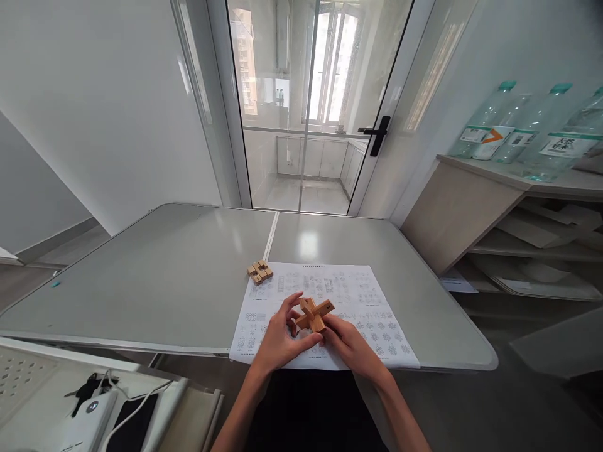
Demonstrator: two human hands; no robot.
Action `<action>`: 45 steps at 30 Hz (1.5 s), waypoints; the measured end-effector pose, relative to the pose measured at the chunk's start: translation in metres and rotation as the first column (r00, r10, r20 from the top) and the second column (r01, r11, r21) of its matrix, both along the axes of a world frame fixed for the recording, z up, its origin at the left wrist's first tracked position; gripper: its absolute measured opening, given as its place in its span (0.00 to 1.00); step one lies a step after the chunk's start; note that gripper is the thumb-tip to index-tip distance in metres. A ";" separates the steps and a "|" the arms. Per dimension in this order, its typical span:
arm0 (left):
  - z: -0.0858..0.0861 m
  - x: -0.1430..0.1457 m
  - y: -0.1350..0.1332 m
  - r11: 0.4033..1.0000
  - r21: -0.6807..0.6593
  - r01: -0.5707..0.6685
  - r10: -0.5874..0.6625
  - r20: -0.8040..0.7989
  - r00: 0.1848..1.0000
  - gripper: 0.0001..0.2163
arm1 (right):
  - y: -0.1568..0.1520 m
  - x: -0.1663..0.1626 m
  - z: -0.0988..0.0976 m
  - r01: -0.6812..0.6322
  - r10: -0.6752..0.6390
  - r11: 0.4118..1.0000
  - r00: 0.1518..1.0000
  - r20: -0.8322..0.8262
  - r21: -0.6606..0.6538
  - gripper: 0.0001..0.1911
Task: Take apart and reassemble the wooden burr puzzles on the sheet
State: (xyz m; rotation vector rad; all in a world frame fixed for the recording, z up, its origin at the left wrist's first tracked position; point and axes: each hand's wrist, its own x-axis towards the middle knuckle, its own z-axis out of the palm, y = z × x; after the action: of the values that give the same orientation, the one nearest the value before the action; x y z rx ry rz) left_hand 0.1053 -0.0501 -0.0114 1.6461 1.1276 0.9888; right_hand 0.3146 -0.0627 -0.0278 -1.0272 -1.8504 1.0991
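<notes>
A wooden burr puzzle (pixel 311 315), made of crossing bars, is held between my two hands above the printed sheet. My left hand (pixel 282 336) curls round its left side, with the thumb along the lower edge and the fingers partly behind it. At the lower right, my right hand (pixel 347 342) grips the puzzle with its fingertips; some of those fingers are hidden. The paper sheet (pixel 381 295) under my hands carries rows of small puzzle diagrams. Near its upper left corner lies a second wooden puzzle (pixel 260 272), a low cluster of small blocks.
A grey table (pixel 188 276) carries the sheet. At the lower left, a white surface (pixel 28 402) holds keys (pixel 87 392), a white power bank (pixel 89 420) with cables and a dark phone (pixel 132 424). Plastic bottles (pixel 518 135) stand on a shelf at right. A glass door (pixel 306 157) is behind.
</notes>
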 end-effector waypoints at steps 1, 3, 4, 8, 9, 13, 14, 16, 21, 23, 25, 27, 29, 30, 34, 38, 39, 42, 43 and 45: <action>0.001 0.000 0.000 1.000 0.007 -0.005 0.005 -0.003 1.000 0.40 | 0.000 0.000 0.000 -0.001 0.001 1.000 1.000 -0.003 -0.003 0.17; 0.002 0.000 -0.002 1.000 0.022 -0.011 0.011 -0.007 1.000 0.39 | 0.000 0.000 -0.001 -0.003 0.002 1.000 1.000 -0.003 -0.009 0.17; 0.002 0.000 -0.002 1.000 0.029 -0.011 0.012 -0.010 1.000 0.39 | 0.000 0.000 -0.001 -0.001 0.001 1.000 1.000 -0.002 -0.010 0.17; 0.003 0.000 -0.004 0.999 0.047 -0.016 0.017 -0.017 1.000 0.40 | 0.001 0.001 -0.004 0.009 -0.009 1.000 1.000 -0.004 -0.011 0.18; 0.003 0.000 -0.004 0.999 0.047 -0.018 0.019 -0.016 1.000 0.40 | 0.001 0.001 -0.005 0.008 -0.008 1.000 1.000 -0.005 -0.010 0.18; 0.003 0.000 -0.004 0.999 0.035 -0.025 0.025 -0.009 1.000 0.40 | 0.002 0.002 -0.007 0.006 -0.006 1.000 1.000 0.001 -0.014 0.17; 0.002 0.000 -0.004 0.999 0.032 -0.025 0.025 -0.007 1.000 0.40 | 0.002 0.002 -0.007 0.006 -0.006 1.000 1.000 0.002 -0.016 0.17; 0.001 0.000 -0.004 1.000 0.022 -0.019 0.019 0.001 1.000 0.39 | 0.001 0.002 -0.005 -0.003 0.003 1.000 1.000 0.005 -0.018 0.17; 0.000 -0.001 -0.003 0.999 -0.014 0.040 -0.040 0.043 0.998 0.40 | -0.002 0.003 0.002 -0.041 0.041 0.999 0.999 0.010 -0.011 0.17; 0.000 -0.001 -0.003 0.999 -0.011 0.039 -0.039 0.046 0.998 0.40 | -0.002 0.003 0.003 -0.044 0.044 0.999 0.999 0.011 -0.012 0.18; 0.000 -0.001 -0.004 1.000 0.002 0.022 -0.022 0.037 0.999 0.39 | -0.002 0.002 0.002 -0.043 0.043 0.999 0.999 0.008 -0.017 0.17; 0.000 -0.001 -0.005 1.000 0.020 0.009 -0.009 0.031 0.999 0.39 | -0.001 0.000 0.002 -0.026 0.026 0.999 1.000 0.002 -0.019 0.17; 0.000 0.000 -0.006 0.999 0.038 0.004 -0.005 0.030 1.000 0.38 | 0.000 -0.002 0.001 0.014 -0.015 0.999 1.000 -0.026 -0.030 0.17; 0.000 0.000 -0.006 0.999 0.044 0.001 -0.003 0.029 1.000 0.38 | 0.000 -0.003 0.001 0.043 -0.045 0.998 0.998 -0.051 -0.038 0.17; 0.000 0.001 -0.007 0.998 0.058 -0.027 0.028 -0.009 1.000 0.38 | 0.000 -0.002 0.000 0.161 -0.168 0.985 0.971 -0.172 -0.057 0.18; -0.003 0.002 -0.007 0.996 0.084 -0.034 0.041 -0.082 0.996 0.40 | -0.002 0.001 -0.002 0.271 -0.290 0.956 0.931 -0.223 -0.115 0.19; -0.004 0.002 -0.007 0.996 0.089 -0.030 0.039 -0.098 0.994 0.40 | -0.002 0.002 -0.003 0.276 -0.301 0.951 0.927 -0.222 -0.135 0.19; -0.006 0.002 -0.007 0.996 0.090 -0.013 0.024 -0.123 0.992 0.42 | -0.001 0.002 -0.005 0.225 -0.262 0.959 0.935 -0.238 -0.174 0.18; -0.007 0.002 -0.007 0.996 0.088 -0.006 0.017 -0.124 0.992 0.42 | -0.001 0.003 -0.005 0.204 -0.244 0.963 0.937 -0.249 -0.177 0.18; -0.007 0.001 -0.006 0.997 0.082 0.006 0.004 -0.121 0.993 0.43 | 0.000 0.003 -0.006 0.177 -0.221 0.968 0.938 -0.266 -0.180 0.17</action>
State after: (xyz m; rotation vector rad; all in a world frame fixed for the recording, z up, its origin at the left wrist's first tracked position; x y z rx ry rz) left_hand 0.1068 -0.0565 -0.0184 1.7931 1.1791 0.9561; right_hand 0.3176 -0.0631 -0.0341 -1.0569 -1.4189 1.2096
